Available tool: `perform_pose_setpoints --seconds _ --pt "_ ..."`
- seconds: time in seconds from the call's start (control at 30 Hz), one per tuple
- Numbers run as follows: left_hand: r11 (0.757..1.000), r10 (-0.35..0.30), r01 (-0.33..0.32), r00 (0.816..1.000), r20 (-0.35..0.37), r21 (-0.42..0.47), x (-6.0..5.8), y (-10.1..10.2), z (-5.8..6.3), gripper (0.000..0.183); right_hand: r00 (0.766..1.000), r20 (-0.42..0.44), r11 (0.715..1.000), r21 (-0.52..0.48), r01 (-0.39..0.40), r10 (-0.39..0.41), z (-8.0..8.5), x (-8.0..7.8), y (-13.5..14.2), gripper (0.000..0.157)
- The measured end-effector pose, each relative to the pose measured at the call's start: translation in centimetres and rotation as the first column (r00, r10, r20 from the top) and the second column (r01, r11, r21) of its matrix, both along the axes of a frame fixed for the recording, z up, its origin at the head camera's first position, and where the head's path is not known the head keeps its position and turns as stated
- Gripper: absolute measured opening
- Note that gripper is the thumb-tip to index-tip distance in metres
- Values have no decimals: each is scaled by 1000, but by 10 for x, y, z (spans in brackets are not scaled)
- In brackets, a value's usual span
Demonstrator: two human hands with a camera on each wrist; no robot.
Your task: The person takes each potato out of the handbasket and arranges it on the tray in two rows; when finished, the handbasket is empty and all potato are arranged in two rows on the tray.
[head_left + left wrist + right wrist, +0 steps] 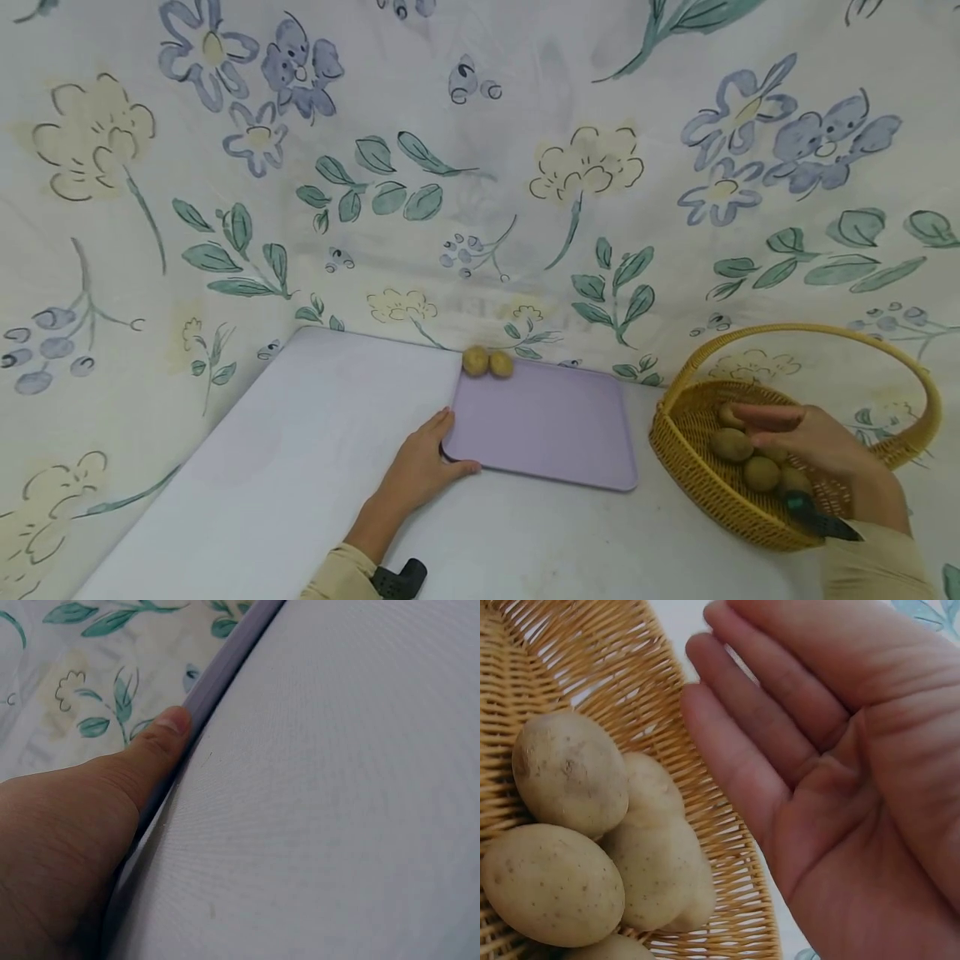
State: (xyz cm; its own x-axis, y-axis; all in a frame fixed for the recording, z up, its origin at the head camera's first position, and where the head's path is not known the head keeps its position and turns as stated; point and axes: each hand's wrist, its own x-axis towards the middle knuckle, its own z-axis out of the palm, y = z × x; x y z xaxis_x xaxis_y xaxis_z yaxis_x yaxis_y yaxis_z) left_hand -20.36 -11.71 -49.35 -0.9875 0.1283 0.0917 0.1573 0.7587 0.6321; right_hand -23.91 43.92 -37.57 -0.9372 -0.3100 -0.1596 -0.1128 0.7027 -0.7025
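Note:
A lilac rectangular tray [547,425] lies on the white table, and my left hand [420,471] grips its near left corner. In the left wrist view the thumb [161,742] lies along the tray's rim [225,671]. Two potatoes, one at the very corner [475,362] and one beside it [501,364], sit at the tray's far left. On the right, my right hand [825,442] reaches over a wicker basket [712,500] holding several potatoes [731,446]. Its palm and extended fingers [727,750] show nothing held; the potatoes [555,885] lie beside them in the right wrist view.
The basket's tall arched handle [810,329] rises around the right hand. A floral cloth [480,225] hangs behind the table and along its left side. White tabletop [300,467] extends left of the tray. Dark devices [401,579] are strapped at both wrists.

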Motion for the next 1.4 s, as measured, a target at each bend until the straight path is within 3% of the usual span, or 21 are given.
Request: perform_pose_setpoints --seconds 0.17,0.33,0.47,0.67,0.9,1.13,1.4 --pt "1000 1 -2 1000 -10 -8 -2 -2 -3 105 1000 13 1000 19 2 -3 -4 -7 1 53" --pt "1000 -9 9 1000 -18 -3 -3 -2 -3 106 1000 1 1000 -7 25 -25 -24 -9 7 56" --pt "1000 -12 12 1000 -13 0 -1 0 -4 107 998 -58 996 81 44 -39 -35 -10 11 61" --pt "1000 -6 6 1000 -20 -2 0 0 -3 105 994 -84 980 180 78 -64 -34 -14 10 66" --pt "1000 -2 2 1000 -11 0 0 0 0 104 997 -32 988 137 77 -73 -34 -16 7 67" --pt "1000 -14 14 1000 -7 2 1 3 -5 107 998 -57 972 236 17 -3 -35 -13 9 60" --pt "1000 -6 6 1000 -20 -5 -1 1 -5 107 984 -161 945 326 -18 75 -34 -16 1 50"
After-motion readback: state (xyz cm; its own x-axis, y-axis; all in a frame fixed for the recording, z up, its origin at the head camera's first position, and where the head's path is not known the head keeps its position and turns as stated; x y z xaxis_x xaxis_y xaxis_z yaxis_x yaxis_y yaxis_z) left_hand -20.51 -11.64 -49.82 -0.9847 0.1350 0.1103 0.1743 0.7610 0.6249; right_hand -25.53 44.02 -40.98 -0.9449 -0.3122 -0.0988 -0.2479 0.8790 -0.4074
